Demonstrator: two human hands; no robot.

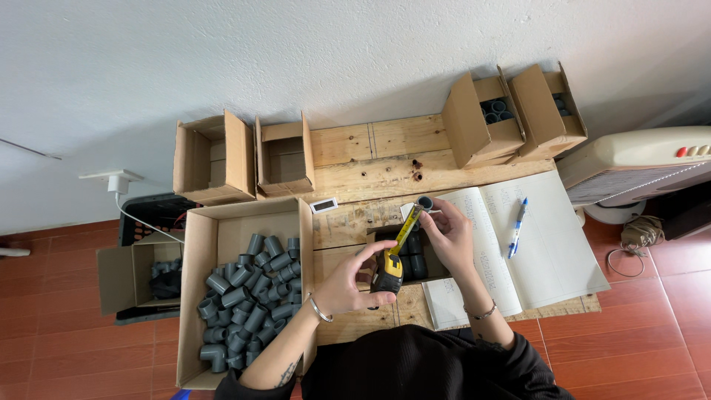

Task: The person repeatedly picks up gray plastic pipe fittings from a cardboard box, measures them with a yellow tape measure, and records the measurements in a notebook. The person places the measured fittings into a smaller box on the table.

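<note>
The left hand (348, 285) has a closed grip on a yellow and black tape measure (388, 271), its blade (407, 228) drawn up to a short grey pipe fitting (425, 202) pinched in the fingers of the right hand (450, 233), above the wooden counter (370, 159). The blade could slip off the fitting's rim and snap back if either grip loosens, and the small fitting could drop into the dark tray (412, 261) beneath the hands, which seems to hold more grey fittings, though the hands hide much of it. The large cardboard box (200, 296) on the left is heaped with grey elbows and tees. Two small boxes (244, 157) behind it look empty; two more (511, 118) by the wall show dark fittings inside. An open notebook (548, 244) with a blue pen (517, 227) lies to the right.
</note>
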